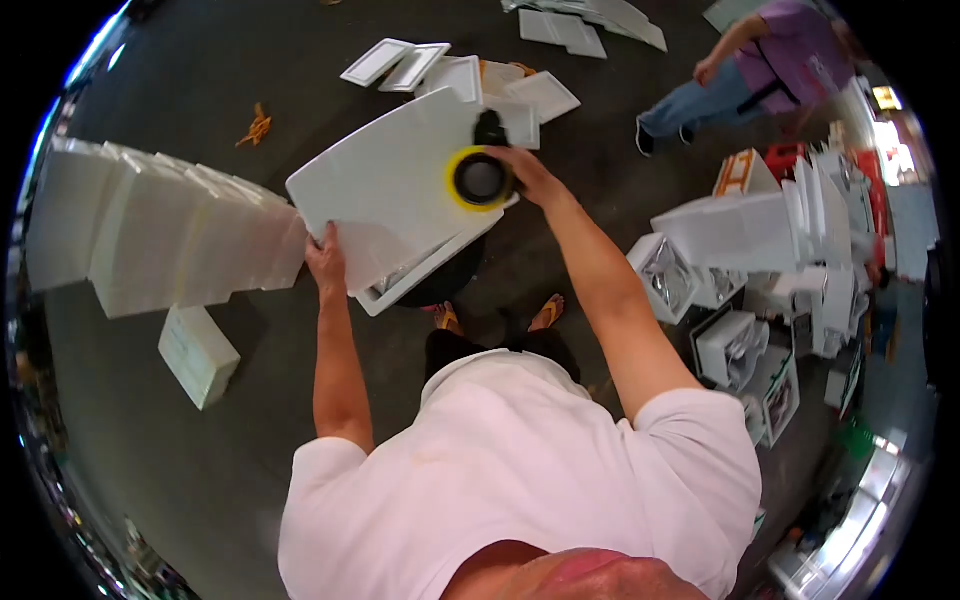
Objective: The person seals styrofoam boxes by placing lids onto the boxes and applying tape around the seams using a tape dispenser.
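Observation:
A large white foam lid [385, 185] is tilted over a white foam box [425, 262], whose rim and part of whose inside show below the lid's near edge. My left hand [326, 262] is closed on the lid's left near edge; its fingertips are partly hidden. My right hand [525, 175] grips a tape dispenser [490, 130] with a yellow-rimmed roll of tape [480, 180], held over the right end of the lid. Beneath the box is a dark round support [455, 275], mostly covered.
Tall stacked foam boxes [190, 230] stand at left, with a single foam box [199, 355] nearer. Loose lids [450, 80] lie ahead on the floor. Open foam boxes with lining [668, 275] crowd the right side. A person in a purple shirt [800, 55] is at far right.

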Available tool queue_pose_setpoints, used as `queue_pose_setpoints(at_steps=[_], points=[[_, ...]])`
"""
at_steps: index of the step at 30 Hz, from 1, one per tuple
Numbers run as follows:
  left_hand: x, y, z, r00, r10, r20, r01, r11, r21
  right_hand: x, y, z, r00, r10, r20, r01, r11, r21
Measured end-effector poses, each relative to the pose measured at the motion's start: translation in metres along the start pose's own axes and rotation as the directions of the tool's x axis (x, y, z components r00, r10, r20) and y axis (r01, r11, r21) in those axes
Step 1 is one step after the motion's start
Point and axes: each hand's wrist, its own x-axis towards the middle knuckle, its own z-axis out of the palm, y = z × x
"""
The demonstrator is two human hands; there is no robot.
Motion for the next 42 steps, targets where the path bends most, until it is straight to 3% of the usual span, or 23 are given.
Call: queue_pose_setpoints(at_steps=[2,4,8,12,14,15,18,19,20,21,22,23,24,28,30,32,33,34,36,38,39,40,42], points=[[0.018,-0.030,-0.015,0.994,-0.048,-0.097,0.057,0.995,0.082,0.052,0.034,0.007,0.996,0.070,-0.048,-0.075,0.992,-0.097],[0.008,-0.048,-0.014,0.985,-0.141,-0.103,0.154,0.980,0.128,0.056,0.047,0.020,0.995,0.008,-0.096,-0.035,0.959,-0.280],[-0.017,-0.107,-0.014,0.997,0.004,-0.077,0.009,0.984,0.178,0.047,0.061,0.018,0.984,0.116,-0.136,-0.155,0.935,-0.320],[-0.034,-0.100,-0.010,0.995,-0.088,-0.047,0.091,0.993,0.072,0.036,0.072,0.005,0.984,0.173,-0.040,-0.176,0.932,-0.316],[-0.036,-0.100,-0.013,0.996,-0.066,-0.063,0.075,0.985,0.157,0.024,0.080,0.007,0.926,0.194,-0.323,-0.302,0.895,-0.329],[-0.029,-0.098,-0.014,0.996,-0.067,-0.059,0.076,0.983,0.168,0.021,0.081,0.009,0.925,0.201,-0.323,-0.306,0.897,-0.318],[-0.019,-0.093,-0.013,0.991,-0.131,0.017,0.126,0.975,0.184,0.005,0.081,0.010,0.973,0.199,-0.120,-0.210,0.973,-0.090],[-0.022,-0.097,-0.008,0.992,0.067,-0.103,-0.001,0.843,0.538,-0.001,0.074,0.012,0.972,0.200,-0.123,-0.212,0.973,-0.092],[-0.022,-0.096,-0.010,0.945,0.304,-0.119,-0.072,0.549,0.833,-0.008,0.072,0.017,0.970,0.189,-0.153,-0.206,0.974,-0.098],[-0.024,-0.081,0.001,0.941,0.320,-0.108,-0.087,0.538,0.838,-0.009,0.068,0.017,0.969,0.169,-0.180,-0.191,0.975,-0.112],[-0.039,-0.060,0.021,0.895,0.433,0.107,-0.352,0.538,0.766,-0.004,0.076,0.010,0.968,0.170,-0.187,-0.194,0.974,-0.118],[-0.046,-0.030,0.038,0.768,0.556,0.318,-0.606,0.470,0.641,0.014,0.096,0.002,0.972,0.153,-0.179,-0.176,0.977,-0.120],[-0.056,-0.009,0.064,0.694,0.558,0.456,-0.720,0.517,0.463,0.021,0.109,-0.005,0.975,0.144,-0.169,-0.168,0.976,-0.135],[-0.070,-0.006,0.115,0.637,0.380,0.671,-0.723,0.595,0.350,-0.001,0.107,-0.034,0.985,0.169,0.024,-0.171,0.979,0.110],[-0.066,-0.021,0.119,0.499,0.383,0.778,-0.866,0.249,0.433,-0.014,0.144,-0.078,0.978,-0.169,-0.126,0.209,0.840,0.500],[-0.078,-0.021,0.119,0.520,0.350,0.779,-0.851,0.295,0.435,-0.075,0.128,-0.104,0.990,-0.081,-0.116,0.137,0.767,0.627],[-0.076,-0.018,0.123,0.461,0.382,0.801,-0.887,0.176,0.426,-0.096,0.122,-0.110,0.995,-0.016,-0.099,0.084,0.671,0.737],[-0.079,-0.016,0.128,0.408,0.423,0.809,-0.906,0.074,0.418,-0.096,0.142,-0.117,0.995,-0.012,-0.103,0.084,0.676,0.733],[-0.076,-0.012,0.167,0.281,0.418,0.864,-0.960,0.132,0.248,-0.132,0.190,-0.153,0.925,0.120,-0.362,0.120,0.809,0.575],[-0.060,-0.003,0.143,0.314,0.377,0.871,-0.947,0.182,0.263,-0.125,0.207,-0.155,0.950,0.054,-0.308,0.118,0.850,0.513],[-0.058,-0.009,0.145,0.378,0.328,0.866,-0.910,0.304,0.282,-0.115,0.221,-0.148,0.963,-0.003,-0.271,0.121,0.899,0.420],[-0.049,-0.007,0.136,0.408,0.324,0.854,-0.899,0.308,0.312,-0.133,0.178,-0.128,0.977,0.138,-0.161,0.001,0.754,0.656],[-0.065,-0.010,0.155,0.366,0.398,0.841,-0.926,0.246,0.287,-0.152,0.178,-0.121,0.971,0.119,-0.206,0.041,0.769,0.638]])
